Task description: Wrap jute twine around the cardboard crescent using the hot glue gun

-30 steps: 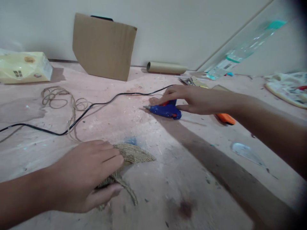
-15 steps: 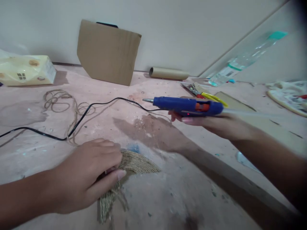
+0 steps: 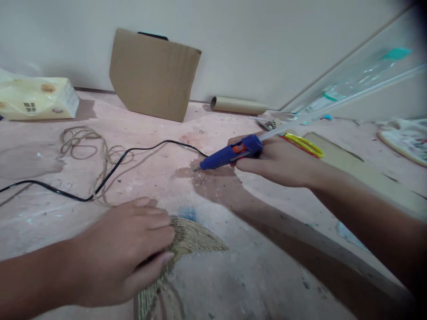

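My left hand [image 3: 123, 253] is closed over a curved piece covered in rows of twine [image 3: 200, 235], which lies on the table; its middle is hidden under my fingers. In my right hand [image 3: 280, 160] is a blue glue gun [image 3: 230, 153] with its metal nozzle tilted down to the left, near the table surface. A long clear glue stick [image 3: 300, 124] sticks out of its back end. The black cord [image 3: 120, 171] runs from near the gun to the left edge. Loose twine [image 3: 80, 140] lies in loops beyond my left hand.
A cardboard sheet [image 3: 153, 75] leans on the wall, beside a tissue pack [image 3: 40, 100] and a cardboard tube [image 3: 238, 106]. Yellow-handled scissors [image 3: 305, 144], flat cardboard [image 3: 360, 169] and a clear plastic bottle [image 3: 350, 91] are on the right. A white bundle [image 3: 405, 138] sits at the far right.
My right hand has turned the glue gun from level to nozzle-down, and the nozzle is lower and slightly left. The glue stick now slants up. My left hand stays on the twine-covered piece.
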Demonstrator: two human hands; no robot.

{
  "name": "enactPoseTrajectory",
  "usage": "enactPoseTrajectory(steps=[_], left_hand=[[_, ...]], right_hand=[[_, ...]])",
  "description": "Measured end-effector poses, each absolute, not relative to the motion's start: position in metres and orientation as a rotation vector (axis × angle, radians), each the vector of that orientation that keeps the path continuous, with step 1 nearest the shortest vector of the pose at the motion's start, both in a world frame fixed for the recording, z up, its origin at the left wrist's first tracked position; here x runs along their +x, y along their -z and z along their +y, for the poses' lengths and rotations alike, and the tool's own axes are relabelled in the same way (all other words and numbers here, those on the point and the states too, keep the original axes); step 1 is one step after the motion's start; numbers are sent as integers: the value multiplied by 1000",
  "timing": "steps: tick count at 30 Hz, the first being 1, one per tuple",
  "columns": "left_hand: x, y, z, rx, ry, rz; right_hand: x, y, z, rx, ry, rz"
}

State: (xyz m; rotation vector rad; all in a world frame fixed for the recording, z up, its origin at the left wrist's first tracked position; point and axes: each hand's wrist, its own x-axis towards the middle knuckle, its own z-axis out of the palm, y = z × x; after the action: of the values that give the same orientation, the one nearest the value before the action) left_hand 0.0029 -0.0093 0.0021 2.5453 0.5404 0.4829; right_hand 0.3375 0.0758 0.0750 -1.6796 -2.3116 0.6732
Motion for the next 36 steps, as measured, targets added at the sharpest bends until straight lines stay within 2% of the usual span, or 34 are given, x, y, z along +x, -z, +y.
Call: enactPoseTrajectory(steps=[4, 7, 9, 16, 21, 36], left_hand=[[3, -2, -8, 2519, -491, 537], [3, -3, -8, 2484, -503, 541], [2, -4, -8, 2440, -488, 540], [2, -8, -7, 2381, -485, 542], [1, -11, -5, 2394, -484, 536], [-1, -8, -8, 2335, -470, 596]], right_hand=[[338, -94, 65, -1683, -474, -2424], [345, -103, 55, -1397, -336, -2560], [349, -102, 49, -1186, -368, -2590], [346, -52, 12, -651, -483, -2531], [338, -24, -25, -652, -403, -2482], [324, -9, -32, -593, -380, -2554]])
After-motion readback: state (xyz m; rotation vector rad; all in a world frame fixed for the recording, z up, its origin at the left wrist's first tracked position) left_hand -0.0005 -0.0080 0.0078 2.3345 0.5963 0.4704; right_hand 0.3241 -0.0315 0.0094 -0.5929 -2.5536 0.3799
